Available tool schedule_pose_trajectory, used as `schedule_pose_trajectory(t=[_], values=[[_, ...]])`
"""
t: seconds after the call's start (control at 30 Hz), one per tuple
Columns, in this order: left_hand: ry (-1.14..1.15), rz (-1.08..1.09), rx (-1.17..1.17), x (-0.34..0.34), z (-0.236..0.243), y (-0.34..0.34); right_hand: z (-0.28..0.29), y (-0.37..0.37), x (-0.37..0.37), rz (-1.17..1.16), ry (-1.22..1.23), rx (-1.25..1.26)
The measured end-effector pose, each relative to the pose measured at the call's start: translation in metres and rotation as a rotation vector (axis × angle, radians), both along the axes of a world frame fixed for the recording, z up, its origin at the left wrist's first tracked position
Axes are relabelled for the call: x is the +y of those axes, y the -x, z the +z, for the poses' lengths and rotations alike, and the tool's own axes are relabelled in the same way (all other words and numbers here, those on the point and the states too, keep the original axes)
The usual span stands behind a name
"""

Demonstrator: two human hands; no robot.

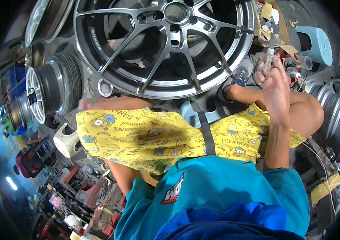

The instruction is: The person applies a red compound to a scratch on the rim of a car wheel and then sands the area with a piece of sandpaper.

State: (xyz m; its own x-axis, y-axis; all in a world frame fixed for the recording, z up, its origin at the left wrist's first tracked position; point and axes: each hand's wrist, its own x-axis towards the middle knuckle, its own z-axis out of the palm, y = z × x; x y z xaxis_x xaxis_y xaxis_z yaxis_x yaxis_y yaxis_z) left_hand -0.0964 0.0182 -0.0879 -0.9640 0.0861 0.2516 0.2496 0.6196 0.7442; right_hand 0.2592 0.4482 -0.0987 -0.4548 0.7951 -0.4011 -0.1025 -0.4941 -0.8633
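Observation:
A large grey multi-spoke alloy wheel (184, 54) lies in front of my knees with its spoked face up. My right hand (274, 76) is raised beside the wheel's right edge, fingers curled round a slim tool with a pale, worn handle (269, 59). Its grey far end looks like a flat blade, but the exact kind is unclear. At the far side of my left knee, my left hand (87, 104) shows only as a motion blur, lower left of the wheel. Most of the left forearm is hidden behind my yellow patterned shorts (138, 134).
Left stand a wheel with a tyre (68, 82) and a white stool (66, 142). A cardboard box (282, 30) of scraps and a light-blue stool (318, 46) are at the upper right. Silver rims (332, 106) stack at the right. Tools and cables (86, 188) clutter the lower left.

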Motion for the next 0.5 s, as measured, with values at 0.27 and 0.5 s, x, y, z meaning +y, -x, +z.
schedule_pose_trajectory(t=[0.27, 0.5], values=[[-0.467, -0.354, 0.128, 0.088, 0.162, -0.04, 0.016, 0.009, -0.014, -0.024, -0.155, -0.017], [-1.251, -0.609, -0.691, 0.15, 0.102, -0.092, 0.034, -0.008, -0.033, 0.078, -0.607, -0.232]])
